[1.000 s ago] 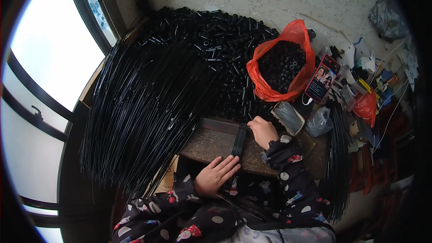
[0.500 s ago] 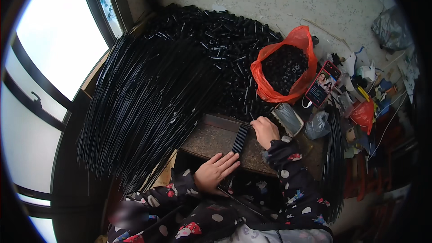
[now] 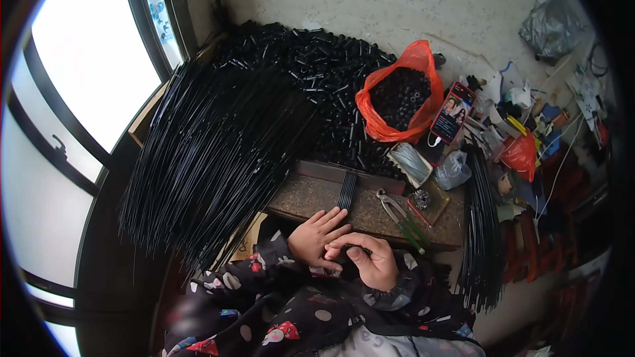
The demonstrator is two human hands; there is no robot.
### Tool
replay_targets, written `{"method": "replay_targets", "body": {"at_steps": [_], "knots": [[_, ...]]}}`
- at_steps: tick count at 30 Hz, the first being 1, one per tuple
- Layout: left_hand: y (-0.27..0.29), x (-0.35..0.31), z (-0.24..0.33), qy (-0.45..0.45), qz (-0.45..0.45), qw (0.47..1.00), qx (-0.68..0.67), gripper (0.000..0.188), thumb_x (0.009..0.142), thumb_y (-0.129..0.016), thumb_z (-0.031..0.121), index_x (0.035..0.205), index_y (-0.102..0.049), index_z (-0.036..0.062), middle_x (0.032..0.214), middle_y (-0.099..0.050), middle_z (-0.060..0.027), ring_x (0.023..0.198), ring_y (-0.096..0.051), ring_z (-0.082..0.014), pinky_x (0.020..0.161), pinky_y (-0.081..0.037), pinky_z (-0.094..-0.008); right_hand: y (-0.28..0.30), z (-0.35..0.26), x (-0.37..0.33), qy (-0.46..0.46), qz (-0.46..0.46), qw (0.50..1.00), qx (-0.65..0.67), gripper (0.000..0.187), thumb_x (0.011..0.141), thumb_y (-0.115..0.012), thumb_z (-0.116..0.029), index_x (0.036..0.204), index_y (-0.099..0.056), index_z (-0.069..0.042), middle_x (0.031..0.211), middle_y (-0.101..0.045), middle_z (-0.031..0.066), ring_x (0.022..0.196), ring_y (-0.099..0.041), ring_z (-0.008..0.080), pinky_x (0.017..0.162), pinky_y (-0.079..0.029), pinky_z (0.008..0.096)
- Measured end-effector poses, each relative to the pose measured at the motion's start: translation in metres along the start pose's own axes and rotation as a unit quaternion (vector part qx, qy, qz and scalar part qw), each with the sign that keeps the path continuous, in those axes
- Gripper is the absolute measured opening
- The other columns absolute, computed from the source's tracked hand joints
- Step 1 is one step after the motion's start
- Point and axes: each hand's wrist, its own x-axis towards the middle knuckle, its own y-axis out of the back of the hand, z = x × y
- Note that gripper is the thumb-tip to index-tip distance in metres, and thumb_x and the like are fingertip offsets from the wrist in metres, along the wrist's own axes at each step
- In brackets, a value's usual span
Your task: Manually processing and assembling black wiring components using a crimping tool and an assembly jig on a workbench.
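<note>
A short bundle of thin black rods lies across a grey stone-like slab in front of me. My left hand rests flat at the slab's near edge, fingers pointing toward the bundle. My right hand is curled just below it, thumb and fingers pinched on a small dark piece I cannot make out. The two hands touch. A pair of green-handled pliers lies on the slab to the right of my hands.
A large fan of long black rods spreads to the left. Behind it is a heap of short black tubes. An orange bag of black parts, a phone and cluttered small items sit right. More black rods hang at right.
My right hand has left the rod bundle on the slab and drawn back toward me, meeting my left hand. The pliers on the slab now show. The view has shifted slightly.
</note>
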Motion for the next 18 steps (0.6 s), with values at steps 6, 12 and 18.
{"method": "replay_targets", "body": {"at_steps": [6,12,18], "knots": [[0.037,0.018,0.047,0.077,0.044,0.993,0.073,0.063,0.062,-0.073,0.040,0.114,-0.053,0.0091,0.127,-0.045,-0.0185,0.126,-0.034,-0.0352,0.104,-0.024,-0.0494,0.021,-0.080,-0.035,0.197,0.095,0.971,0.098,0.029,0.089,-0.053,-0.023,0.085,-0.055,0.006,0.071,-0.061,0.0184,0.063,-0.062,0.0305,0.067,-0.052,0.0512],[0.060,0.035,0.053,0.008,0.002,0.958,-0.286,0.028,0.071,-0.065,0.006,0.097,-0.058,0.0021,0.091,-0.060,-0.0142,0.087,-0.060,-0.0297,0.077,-0.046,-0.0340,0.050,-0.126,-0.051,0.360,0.090,0.915,0.157,0.023,0.093,-0.044,-0.027,0.088,-0.044,-0.004,0.067,-0.055,0.0083,0.053,-0.056,0.0213,0.059,-0.054,0.0421],[0.071,0.049,0.055,0.212,0.219,0.851,-0.427,0.024,0.090,-0.053,0.018,0.075,-0.051,0.0009,0.064,-0.048,-0.0033,0.058,-0.046,-0.0155,0.057,-0.040,-0.0283,0.009,-0.034,-0.026,0.001,0.108,0.986,-0.130,0.036,0.094,-0.041,-0.026,0.111,-0.055,0.003,0.111,-0.058,0.0126,0.105,-0.054,0.0193,0.090,-0.041,0.0307]]}}
